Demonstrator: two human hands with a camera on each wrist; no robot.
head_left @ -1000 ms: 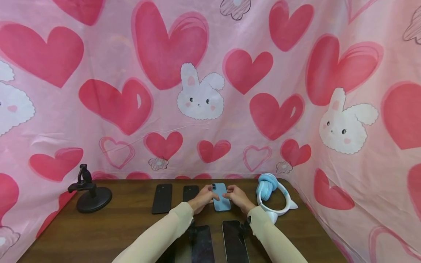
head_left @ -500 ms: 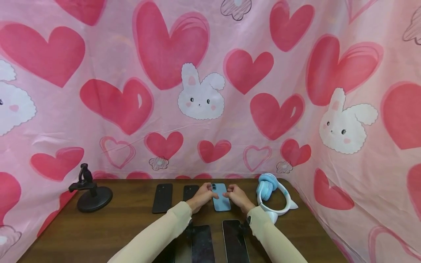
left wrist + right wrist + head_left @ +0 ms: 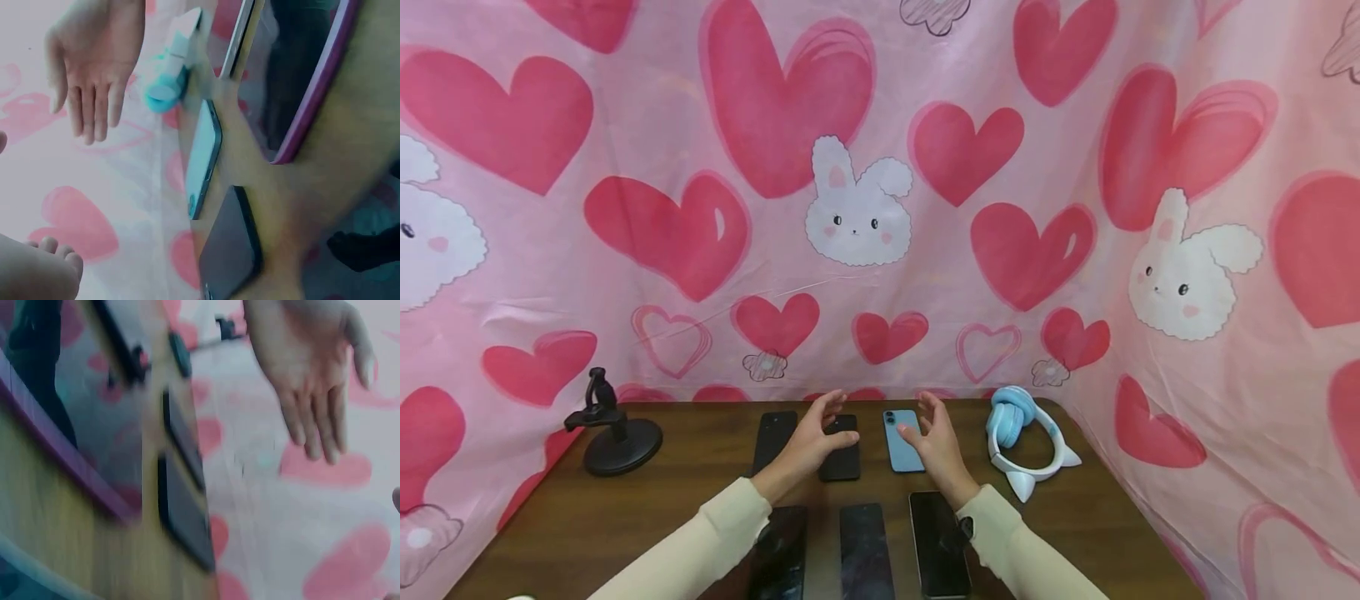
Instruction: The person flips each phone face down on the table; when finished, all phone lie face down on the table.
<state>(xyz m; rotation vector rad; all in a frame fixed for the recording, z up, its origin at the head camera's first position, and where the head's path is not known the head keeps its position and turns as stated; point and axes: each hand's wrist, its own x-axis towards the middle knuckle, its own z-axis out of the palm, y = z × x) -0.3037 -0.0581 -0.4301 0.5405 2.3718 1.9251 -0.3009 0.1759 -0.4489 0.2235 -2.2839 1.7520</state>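
Observation:
My left hand (image 3: 812,437) is held up empty over the table, fingers loosely bent and thumb out, overlapping two black phones in the head view. One black phone (image 3: 844,465) lies beside its thumb; the other black phone (image 3: 772,437) is farther left, partly covered by the hand. Opposite it, my right hand (image 3: 938,442) is also empty, palm turned inward, its thumb overlapping the light blue phone (image 3: 898,446). That phone lies back side up, camera at its upper left. In the right wrist view the left hand (image 3: 312,381) shows a bare palm with straight fingers.
Nearer me lie three dark-screened phones: left phone (image 3: 784,542), middle phone (image 3: 865,550), right phone (image 3: 936,542). Blue and white cat-ear headphones (image 3: 1056,471) rest at the right. A black stand (image 3: 623,446) with a round base is at the left. Heart-print cloth (image 3: 940,350) hangs behind the table.
Both hands have let go of the light blue phone and moved apart, the left one going left over the black phones. The blue phone stays on the table.

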